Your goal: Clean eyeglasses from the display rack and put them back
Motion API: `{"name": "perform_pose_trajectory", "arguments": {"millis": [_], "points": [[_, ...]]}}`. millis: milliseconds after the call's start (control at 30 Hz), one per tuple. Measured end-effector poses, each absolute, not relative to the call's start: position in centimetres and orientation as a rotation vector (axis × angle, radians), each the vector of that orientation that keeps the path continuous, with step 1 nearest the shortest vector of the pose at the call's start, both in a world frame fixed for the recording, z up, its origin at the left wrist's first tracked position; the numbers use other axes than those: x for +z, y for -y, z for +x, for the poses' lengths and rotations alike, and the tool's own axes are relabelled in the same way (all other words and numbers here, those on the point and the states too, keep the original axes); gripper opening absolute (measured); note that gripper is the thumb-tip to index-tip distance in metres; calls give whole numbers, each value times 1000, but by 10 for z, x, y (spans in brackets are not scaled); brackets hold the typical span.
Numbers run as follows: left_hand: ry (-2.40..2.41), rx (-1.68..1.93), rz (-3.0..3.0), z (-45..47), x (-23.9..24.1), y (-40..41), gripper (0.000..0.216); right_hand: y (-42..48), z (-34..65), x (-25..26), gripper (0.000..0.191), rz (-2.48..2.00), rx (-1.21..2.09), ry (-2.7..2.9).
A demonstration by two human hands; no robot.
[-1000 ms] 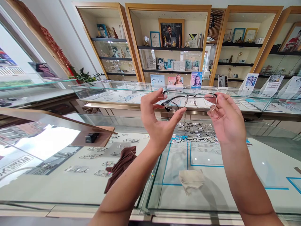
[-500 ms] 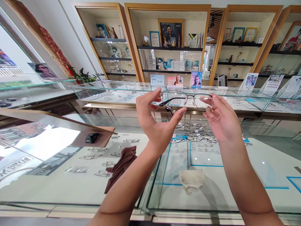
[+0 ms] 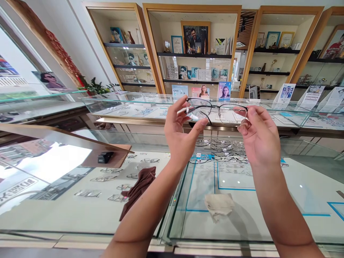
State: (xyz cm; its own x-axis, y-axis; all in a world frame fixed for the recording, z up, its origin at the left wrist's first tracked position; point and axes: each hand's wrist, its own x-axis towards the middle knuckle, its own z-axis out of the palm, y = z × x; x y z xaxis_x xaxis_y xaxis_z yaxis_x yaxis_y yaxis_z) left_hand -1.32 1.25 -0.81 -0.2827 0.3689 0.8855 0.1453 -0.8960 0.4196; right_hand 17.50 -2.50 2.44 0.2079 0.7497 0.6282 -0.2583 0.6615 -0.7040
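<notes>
A pair of eyeglasses (image 3: 215,106) with a thin dark-topped metal frame is held up in front of me, lenses facing me. My right hand (image 3: 262,134) pinches the frame's right end between thumb and fingers. At the left end, the fingertips of my left hand (image 3: 181,130) touch the corner of the frame, with the thumb apart below, close to a dark temple tip. Below on the glass counter lies a folded beige cloth (image 3: 219,206). To its left, a crumpled brown cloth (image 3: 139,188) is partly hidden by my left forearm.
Several glasses frames (image 3: 221,150) lie in rows beyond my hands, and more frames (image 3: 118,197) are on the left. A wood-edged mirror (image 3: 59,157) leans over the left counter. Farther back stand a glass showcase (image 3: 129,107) and wooden display cabinets (image 3: 158,43).
Both hands and the eyeglasses have shifted a little to the right. The frame has turned slightly, and a temple tip now shows by my left thumb.
</notes>
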Motion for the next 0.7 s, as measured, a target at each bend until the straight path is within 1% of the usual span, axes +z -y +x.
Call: {"name": "perform_pose_trajectory", "arguments": {"millis": [400,700], "points": [[-564,2256,1816,-15,-10,-17,66,28,176,26,26,-531,715,1191],[-472,2267,1751,-14,-7,-12,62,24,175,24,24,-526,729,1206]]}}
